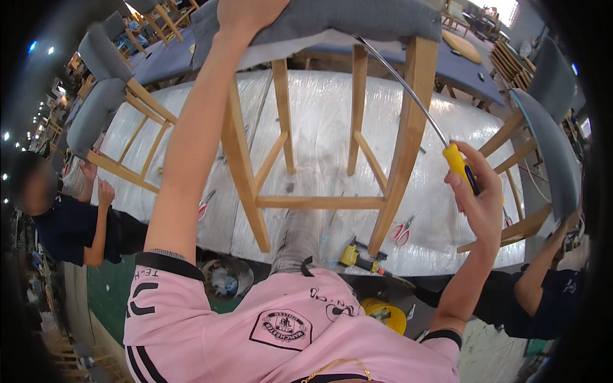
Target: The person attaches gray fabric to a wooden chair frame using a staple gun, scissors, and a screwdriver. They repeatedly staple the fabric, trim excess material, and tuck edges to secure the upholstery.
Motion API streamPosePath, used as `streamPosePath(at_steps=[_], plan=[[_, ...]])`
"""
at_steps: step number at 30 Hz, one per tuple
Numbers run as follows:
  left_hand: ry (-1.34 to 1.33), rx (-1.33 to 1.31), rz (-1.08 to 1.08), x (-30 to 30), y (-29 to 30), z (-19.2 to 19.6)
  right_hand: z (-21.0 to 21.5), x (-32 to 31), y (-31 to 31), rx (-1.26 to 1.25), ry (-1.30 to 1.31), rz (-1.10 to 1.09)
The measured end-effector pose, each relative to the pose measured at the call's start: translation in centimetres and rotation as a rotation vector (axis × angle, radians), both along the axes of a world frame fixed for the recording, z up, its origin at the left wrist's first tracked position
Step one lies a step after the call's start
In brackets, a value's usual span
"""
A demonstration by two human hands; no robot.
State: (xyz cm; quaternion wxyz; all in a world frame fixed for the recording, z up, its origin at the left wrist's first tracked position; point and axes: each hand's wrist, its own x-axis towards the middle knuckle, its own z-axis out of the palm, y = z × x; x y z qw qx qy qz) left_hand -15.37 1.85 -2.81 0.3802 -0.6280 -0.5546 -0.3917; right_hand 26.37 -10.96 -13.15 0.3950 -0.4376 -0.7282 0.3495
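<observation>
A wooden chair with a grey upholstered seat (pixel 383 20) stands before me, its pale legs (pixel 418 96) on the plastic-covered work table. My left hand (pixel 250 14) rests against the grey fabric at the top edge of the view; its fingers are cut off there. My right hand (pixel 480 191) is closed around the yellow and dark handle of a long screwdriver (pixel 457 161). The metal shaft slants up and left past the right front leg. Its tip meets the lower edge of the seat, where white lining fabric (pixel 294 45) shows.
Red-handled scissors (pixel 402 233) and a yellow air stapler (pixel 355 255) lie near the front edge of the table (pixel 322 102). Grey chairs stand left (pixel 102 112) and right (pixel 555 153), with a person (pixel 80 220) beside each. Below are a bin (pixel 246 276) and yellow bucket (pixel 391 316).
</observation>
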Motion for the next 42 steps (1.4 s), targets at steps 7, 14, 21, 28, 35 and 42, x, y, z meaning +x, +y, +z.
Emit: streamPosePath(at_steps=[7,14,21,28,35,42], plan=[[-0.031,-0.017,-0.025,0.7,0.3,0.0,1.7,-2.6,1.7,0.042,-0.151,-0.013],[-0.04,0.011,-0.076,0.7,0.0,0.2,3.0,-3.8,3.4,0.008,-0.192,-0.033],[-0.026,0.034,-0.09,0.7,-0.7,-0.2,3.8,-2.4,2.6,0.052,-0.197,-0.057],[-0.016,0.068,-0.041,-0.4,-2.2,1.1,2.3,-4.1,1.8,-0.011,0.053,0.025],[-0.071,0.015,-0.105,0.3,-1.0,0.1,0.8,-4.7,0.5,-0.041,0.015,-0.083],[-0.058,0.046,-0.167,0.2,-0.9,-0.2,3.8,-4.8,-0.3,0.376,-0.395,-0.112]])
